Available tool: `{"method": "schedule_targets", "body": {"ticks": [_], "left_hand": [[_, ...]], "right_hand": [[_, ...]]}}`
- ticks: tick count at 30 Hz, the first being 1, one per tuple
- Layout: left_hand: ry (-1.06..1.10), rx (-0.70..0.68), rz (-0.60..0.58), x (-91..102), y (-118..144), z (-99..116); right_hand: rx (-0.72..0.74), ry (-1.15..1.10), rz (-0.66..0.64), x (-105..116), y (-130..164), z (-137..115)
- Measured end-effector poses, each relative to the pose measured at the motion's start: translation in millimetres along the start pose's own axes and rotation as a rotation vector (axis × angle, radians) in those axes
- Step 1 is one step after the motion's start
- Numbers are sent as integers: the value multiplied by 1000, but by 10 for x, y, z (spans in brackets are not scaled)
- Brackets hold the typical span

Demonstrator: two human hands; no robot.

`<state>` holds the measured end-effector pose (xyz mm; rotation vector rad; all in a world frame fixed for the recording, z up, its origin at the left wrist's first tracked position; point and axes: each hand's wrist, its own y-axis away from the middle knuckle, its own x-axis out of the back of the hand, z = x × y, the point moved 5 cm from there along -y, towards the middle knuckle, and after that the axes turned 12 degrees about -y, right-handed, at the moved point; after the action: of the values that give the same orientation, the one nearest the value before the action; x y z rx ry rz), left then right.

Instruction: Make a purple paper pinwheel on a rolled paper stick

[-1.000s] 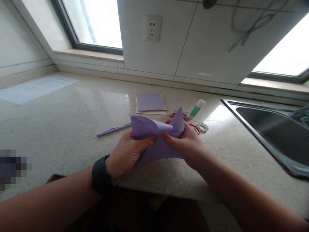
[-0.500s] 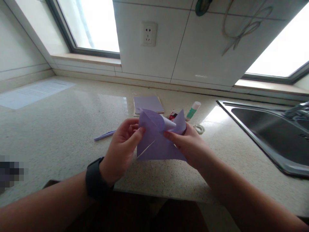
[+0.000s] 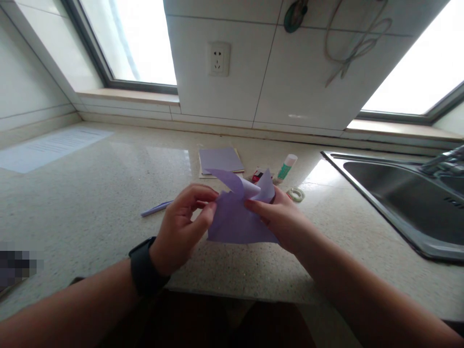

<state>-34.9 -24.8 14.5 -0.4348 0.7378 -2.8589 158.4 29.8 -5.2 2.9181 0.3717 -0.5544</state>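
Note:
Both hands hold a purple sheet of paper (image 3: 239,220) above the counter near its front edge. The upper part of the sheet curls over, with a lifted flap at the left and a raised corner at the right. My left hand (image 3: 188,217), with a dark watch on its wrist, pinches the left edge between thumb and fingertips. My right hand (image 3: 279,217) grips the right side, its thumb on top and its fingers hidden behind the paper. Left of my left hand lies a thin purple strip-like item (image 3: 156,208).
Behind the paper lie a stack of purple paper (image 3: 222,158), a small red-and-black box (image 3: 258,175), a glue stick (image 3: 287,167) and a tape roll (image 3: 296,194). A steel sink (image 3: 373,208) is at the right. A printed sheet (image 3: 47,147) rests far left on the counter (image 3: 108,208).
The left flap of the paper has come up and apart from the lower sheet. My left thumb and fingers have shifted on the left edge. The pale diagonal line no longer shows.

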Motion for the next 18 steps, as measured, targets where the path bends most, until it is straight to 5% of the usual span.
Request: {"method": "schedule_targets", "body": {"ticks": [6, 12, 18], "left_hand": [[-24, 73, -120, -73, 17, 52], [232, 372, -220, -183, 0, -136], [325, 431, -129, -175, -34, -210]], "right_hand": [[21, 90, 7, -39, 42, -27], [28, 117, -14, -57, 36, -21], [9, 162, -19, -75, 57, -31]]}}
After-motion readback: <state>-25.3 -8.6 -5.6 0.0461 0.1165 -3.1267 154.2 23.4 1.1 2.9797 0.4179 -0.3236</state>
